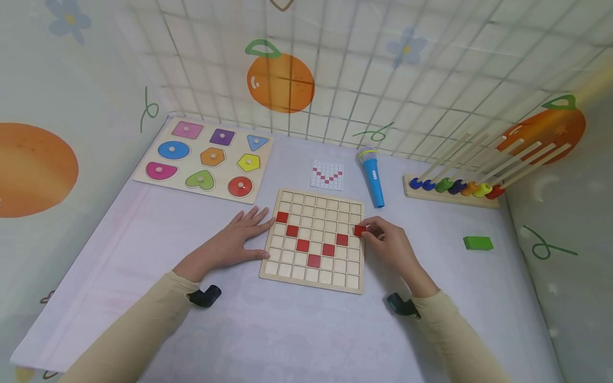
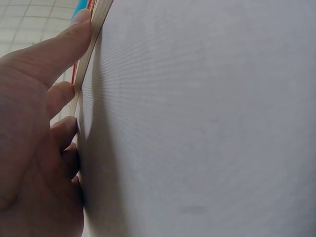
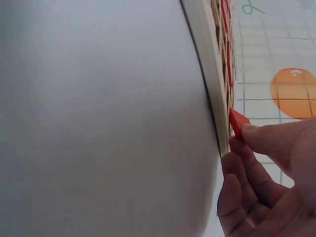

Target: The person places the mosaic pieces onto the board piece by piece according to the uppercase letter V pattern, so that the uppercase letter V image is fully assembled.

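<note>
A square wooden grid board [image 1: 322, 213] lies mid-table, most cells pale and several holding red tiles in a V. Between thumb and fingers my right hand [image 1: 390, 242] pinches a red tile [image 3: 238, 122] at the board's right edge; in the right wrist view this tile stands tilted against the grid. My left hand [image 1: 239, 236] spreads its fingers along the board's left side, thumb and fingertips at the rim. The left wrist view shows the thumb [image 2: 74, 42] on the board's edge [image 2: 96, 29]. Behind the board lies a small pattern card [image 1: 328, 175] with a red V.
A shape puzzle [image 1: 225, 181] with knobbed pieces lies at the back left. A blue toy microphone [image 1: 373, 178] is behind the board's right corner. Farther right stand a rack [image 1: 431, 197] with coloured beads and angled rods, and a green block [image 1: 478, 243]. A wire grid backs the table.
</note>
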Tool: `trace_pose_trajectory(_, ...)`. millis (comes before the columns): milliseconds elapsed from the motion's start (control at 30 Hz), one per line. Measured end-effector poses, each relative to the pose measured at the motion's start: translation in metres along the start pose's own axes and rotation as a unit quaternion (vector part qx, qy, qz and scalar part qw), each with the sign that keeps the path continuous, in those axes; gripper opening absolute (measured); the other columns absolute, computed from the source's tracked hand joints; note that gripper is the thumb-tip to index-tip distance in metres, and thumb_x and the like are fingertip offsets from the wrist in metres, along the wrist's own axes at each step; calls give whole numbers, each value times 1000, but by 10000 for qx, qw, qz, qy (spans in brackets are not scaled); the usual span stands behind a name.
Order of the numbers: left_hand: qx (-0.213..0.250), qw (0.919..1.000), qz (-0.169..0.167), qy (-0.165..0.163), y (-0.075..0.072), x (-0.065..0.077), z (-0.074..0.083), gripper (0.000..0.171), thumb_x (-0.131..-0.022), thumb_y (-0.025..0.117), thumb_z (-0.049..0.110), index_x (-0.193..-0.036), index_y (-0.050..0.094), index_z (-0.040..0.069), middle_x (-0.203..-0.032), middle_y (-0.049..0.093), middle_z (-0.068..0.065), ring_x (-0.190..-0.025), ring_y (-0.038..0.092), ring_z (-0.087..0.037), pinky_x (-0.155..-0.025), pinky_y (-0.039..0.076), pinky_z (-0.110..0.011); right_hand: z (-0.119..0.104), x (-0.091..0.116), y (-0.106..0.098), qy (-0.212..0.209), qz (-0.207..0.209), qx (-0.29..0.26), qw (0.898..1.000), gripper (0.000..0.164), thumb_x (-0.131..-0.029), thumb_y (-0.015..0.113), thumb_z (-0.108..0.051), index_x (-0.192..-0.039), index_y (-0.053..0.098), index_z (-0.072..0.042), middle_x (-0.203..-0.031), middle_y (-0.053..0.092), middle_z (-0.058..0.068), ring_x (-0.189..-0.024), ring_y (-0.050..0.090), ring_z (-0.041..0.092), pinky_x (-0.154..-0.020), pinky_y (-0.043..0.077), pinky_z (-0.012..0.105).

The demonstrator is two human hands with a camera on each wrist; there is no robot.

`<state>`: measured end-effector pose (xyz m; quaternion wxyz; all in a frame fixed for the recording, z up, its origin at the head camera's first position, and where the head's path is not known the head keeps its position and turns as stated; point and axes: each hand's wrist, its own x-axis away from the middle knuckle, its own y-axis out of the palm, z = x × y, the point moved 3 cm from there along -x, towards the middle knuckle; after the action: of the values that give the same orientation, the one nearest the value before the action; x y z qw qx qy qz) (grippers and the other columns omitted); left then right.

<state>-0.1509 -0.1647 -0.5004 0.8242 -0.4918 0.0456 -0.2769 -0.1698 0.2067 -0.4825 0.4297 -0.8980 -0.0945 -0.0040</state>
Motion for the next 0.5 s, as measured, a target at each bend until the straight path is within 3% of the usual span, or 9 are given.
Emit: trace_pose_trajectory(500,11,10000,-1,-16,0,0,0,88,-88,75,53,-160,34,22,-170,17,-4,-157,2,-28,-127,1,-50,-11,-4,7,-10,-51,-64,10000,24,-95,73,-13,-118,67,-9,-103,65,8,-88,60,24,-71,56,30)
